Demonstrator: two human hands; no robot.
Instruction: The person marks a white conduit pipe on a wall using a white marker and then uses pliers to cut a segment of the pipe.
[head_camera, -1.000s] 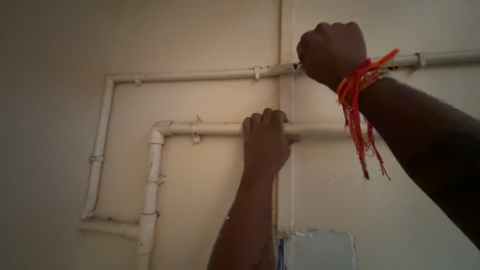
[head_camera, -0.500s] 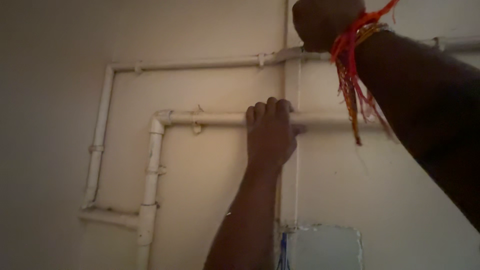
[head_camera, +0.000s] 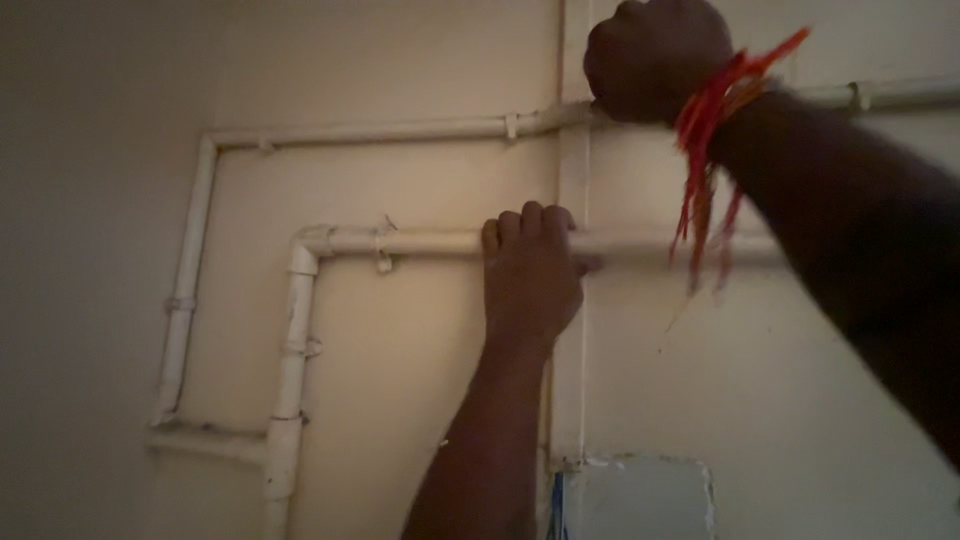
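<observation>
Two white plastic pipes run across a cream wall. My left hand (head_camera: 530, 280) reaches up and wraps its fingers over the lower pipe (head_camera: 420, 241), right of its elbow bend. My right hand (head_camera: 655, 60) is a closed fist against the upper pipe (head_camera: 380, 131), where that pipe crosses a thin vertical conduit (head_camera: 560, 330). A bundle of red and orange threads (head_camera: 705, 140) hangs from my right wrist. Whether the right fist holds anything is hidden.
Both pipes bend downward at the left, fixed to the wall with white clips (head_camera: 383, 262). A pale square box (head_camera: 640, 500) with blue wires (head_camera: 557, 505) beside it sits low on the wall. The light is dim.
The view has shifted slightly; my right fist, which rose toward the frame's top half a second ago, now sits a little lower on the upper pipe. My left hand keeps its grip on the lower pipe.
</observation>
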